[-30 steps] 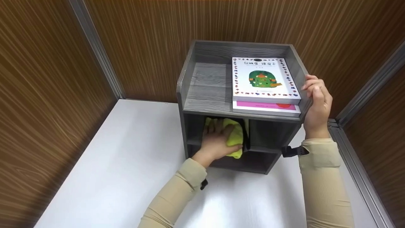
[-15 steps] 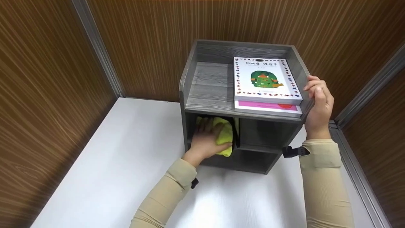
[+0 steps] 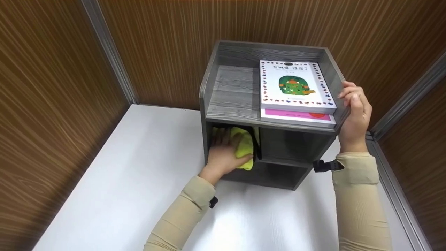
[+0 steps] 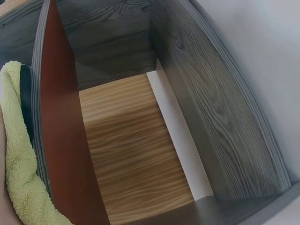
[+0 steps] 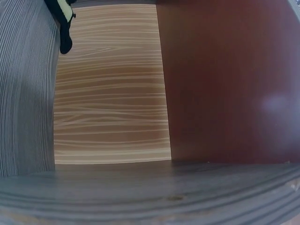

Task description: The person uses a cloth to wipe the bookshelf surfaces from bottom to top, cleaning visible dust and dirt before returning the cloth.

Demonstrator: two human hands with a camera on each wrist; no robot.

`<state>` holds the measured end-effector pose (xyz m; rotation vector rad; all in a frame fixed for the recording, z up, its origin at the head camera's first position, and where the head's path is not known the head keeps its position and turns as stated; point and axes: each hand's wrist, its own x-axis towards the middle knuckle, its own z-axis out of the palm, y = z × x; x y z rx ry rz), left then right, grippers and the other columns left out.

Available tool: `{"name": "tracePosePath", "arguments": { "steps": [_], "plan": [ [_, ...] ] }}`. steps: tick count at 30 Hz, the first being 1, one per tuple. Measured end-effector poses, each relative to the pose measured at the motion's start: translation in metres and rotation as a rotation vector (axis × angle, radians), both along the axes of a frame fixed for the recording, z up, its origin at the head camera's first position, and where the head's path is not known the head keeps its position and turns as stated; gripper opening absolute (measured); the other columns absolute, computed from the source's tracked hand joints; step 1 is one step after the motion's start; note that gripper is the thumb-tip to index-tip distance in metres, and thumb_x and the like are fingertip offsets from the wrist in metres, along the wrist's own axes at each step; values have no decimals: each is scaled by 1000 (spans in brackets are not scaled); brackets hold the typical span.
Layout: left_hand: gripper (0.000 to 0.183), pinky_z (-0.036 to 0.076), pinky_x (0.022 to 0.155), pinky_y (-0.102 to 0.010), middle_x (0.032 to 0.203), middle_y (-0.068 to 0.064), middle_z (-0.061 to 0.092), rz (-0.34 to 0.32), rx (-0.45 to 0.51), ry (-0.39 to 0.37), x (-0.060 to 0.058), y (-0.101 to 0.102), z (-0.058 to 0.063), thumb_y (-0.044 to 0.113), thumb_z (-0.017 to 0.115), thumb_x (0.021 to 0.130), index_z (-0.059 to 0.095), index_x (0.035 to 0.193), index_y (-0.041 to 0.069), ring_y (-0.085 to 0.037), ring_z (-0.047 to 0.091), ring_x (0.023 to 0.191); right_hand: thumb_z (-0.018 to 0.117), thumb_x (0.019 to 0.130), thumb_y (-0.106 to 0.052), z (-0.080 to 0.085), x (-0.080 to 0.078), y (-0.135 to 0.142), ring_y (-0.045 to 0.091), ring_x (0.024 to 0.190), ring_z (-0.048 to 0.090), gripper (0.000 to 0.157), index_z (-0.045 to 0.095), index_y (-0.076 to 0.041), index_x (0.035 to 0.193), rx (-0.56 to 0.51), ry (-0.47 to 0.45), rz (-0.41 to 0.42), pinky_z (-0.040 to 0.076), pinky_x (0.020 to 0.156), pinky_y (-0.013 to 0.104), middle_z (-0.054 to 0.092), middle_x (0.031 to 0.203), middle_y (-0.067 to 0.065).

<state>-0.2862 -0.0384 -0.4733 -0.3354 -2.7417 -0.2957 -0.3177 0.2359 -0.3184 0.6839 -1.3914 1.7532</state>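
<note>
In the head view my left hand (image 3: 224, 153) lies with spread fingers on a fuzzy yellow-green cloth (image 3: 246, 148) with dark edging, pressing it at the left of the shelf unit's middle opening. The thumb stretches out along the cloth's right edge. The left wrist view shows the cloth (image 4: 21, 164) against a board edge, with a sliver of hand at the far left. My right hand (image 3: 356, 113) grips the right side panel of the grey wood-grain shelf unit (image 3: 237, 94), fingers curled over its top edge.
Two books lie stacked on the unit's top: a white one (image 3: 296, 85) with a green picture over one with a pink band (image 3: 296, 116). The unit stands on a white surface (image 3: 150, 157). Brown wood-grain panels (image 3: 160, 52) close in behind and at both sides.
My left hand has slid to the left with the cloth, to near the opening's left side, moving little in the last half second. The right hand keeps its grip on the side panel.
</note>
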Motion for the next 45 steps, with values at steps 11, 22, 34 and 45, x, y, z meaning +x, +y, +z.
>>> {"name": "tracePosePath", "arguments": {
  "steps": [11, 22, 34, 45],
  "plan": [
    [81, 15, 99, -39, 132, -15, 27, -26, 29, -6, 4, -8, 1, 73, 32, 66, 35, 129, 22, -30, 17, 123, 31, 80, -3, -2, 0, 2, 34, 102, 39, 25, 36, 5, 57, 29, -51, -19, 25, 93, 31, 46, 72, 16],
    [83, 8, 99, -44, 135, -17, 20, -34, -40, -17, 10, -14, 4, 73, 30, 67, 35, 129, 18, -35, 10, 124, 30, 79, 1, -1, -2, 0, 37, 98, 40, 25, 33, 9, 56, 0, 19, -10, 26, 92, 34, 46, 67, 15],
    [75, 36, 83, -43, 123, -14, 37, 17, -87, -54, 20, -3, 22, 66, 35, 73, 44, 121, 10, -36, 37, 106, 31, 79, -1, 0, 0, 0, 37, 99, 39, 25, 35, 7, 56, 12, 2, -15, 26, 92, 34, 46, 69, 17],
    [75, 46, 62, -37, 115, -12, 45, 6, 39, -238, 12, -3, 20, 67, 20, 77, 35, 127, 13, -27, 54, 86, 31, 80, -4, 0, 0, 2, 34, 102, 38, 26, 36, 7, 57, 18, -36, -15, 25, 93, 32, 46, 72, 16]
  ]
}}
